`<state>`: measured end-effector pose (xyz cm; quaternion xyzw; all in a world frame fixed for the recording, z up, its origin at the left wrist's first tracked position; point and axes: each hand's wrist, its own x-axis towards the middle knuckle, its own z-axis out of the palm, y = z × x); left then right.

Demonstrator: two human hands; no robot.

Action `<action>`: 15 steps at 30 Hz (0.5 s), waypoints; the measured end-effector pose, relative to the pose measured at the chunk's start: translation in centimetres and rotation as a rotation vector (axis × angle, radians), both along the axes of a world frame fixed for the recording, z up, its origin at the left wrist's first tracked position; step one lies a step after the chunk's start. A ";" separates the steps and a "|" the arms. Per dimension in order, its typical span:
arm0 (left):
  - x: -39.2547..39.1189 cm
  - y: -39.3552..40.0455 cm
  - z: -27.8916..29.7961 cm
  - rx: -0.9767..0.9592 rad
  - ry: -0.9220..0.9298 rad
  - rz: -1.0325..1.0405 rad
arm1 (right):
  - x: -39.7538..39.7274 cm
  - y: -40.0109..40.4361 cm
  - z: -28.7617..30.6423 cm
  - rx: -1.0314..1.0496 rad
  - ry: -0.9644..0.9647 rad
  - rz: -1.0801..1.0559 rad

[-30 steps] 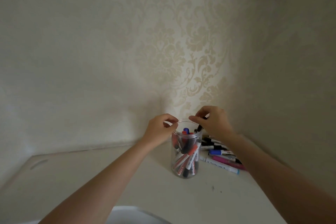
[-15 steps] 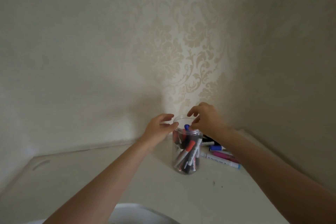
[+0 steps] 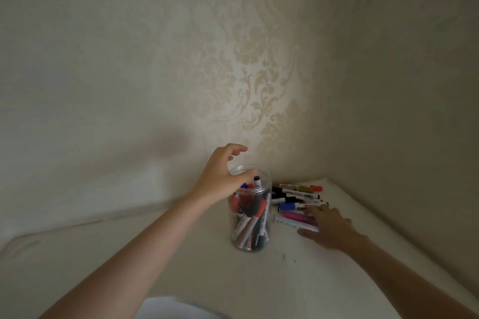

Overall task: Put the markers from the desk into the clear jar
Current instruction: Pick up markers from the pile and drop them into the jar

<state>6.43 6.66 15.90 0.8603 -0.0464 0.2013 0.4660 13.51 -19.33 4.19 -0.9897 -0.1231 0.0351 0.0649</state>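
Note:
A clear jar (image 3: 251, 238) stands upright on the white desk (image 3: 181, 261) and holds several markers with red, blue and black caps. My left hand (image 3: 221, 176) hovers at the jar's rim, fingers apart, thumb over the opening, holding nothing. To the right of the jar lies a pile of loose markers (image 3: 295, 198), among them a blue-capped one, a pink one and an orange-capped one. My right hand (image 3: 328, 228) rests flat and spread on the near edge of that pile, covering part of the pink and white markers.
The desk sits in a corner, with patterned wallpaper (image 3: 259, 72) behind and a plain wall (image 3: 414, 111) on the right close to the markers. A white rounded object (image 3: 168, 309) shows at the bottom edge. Small dark specks (image 3: 284, 257) mark the desk near the jar.
My right hand has left the jar's rim and dropped down to the right onto the marker pile. My left hand has opened and lifted slightly at the rim. A dark-capped marker now stands in the jar.

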 end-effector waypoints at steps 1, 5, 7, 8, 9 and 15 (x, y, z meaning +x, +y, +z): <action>0.2 -0.6 0.3 0.036 0.007 -0.013 | -0.1 -0.1 -0.7 -0.021 -0.035 0.024; 1.0 -0.9 0.0 -0.048 0.136 -0.004 | -0.4 -0.6 -2.2 -0.126 -0.209 0.097; 1.0 -0.4 -0.7 -0.106 0.181 0.019 | -0.7 -1.2 -2.5 -0.156 -0.193 0.093; 0.9 -0.3 -1.1 -0.139 0.215 0.016 | -0.7 -1.6 -2.5 -0.149 -0.178 0.093; 0.8 -0.2 -1.5 -0.181 0.254 -0.004 | -0.6 -1.9 -2.6 -0.145 -0.187 0.114; 0.5 0.1 -2.7 -0.344 0.377 -0.161 | -2.0 -2.2 -2.5 0.209 -0.186 0.143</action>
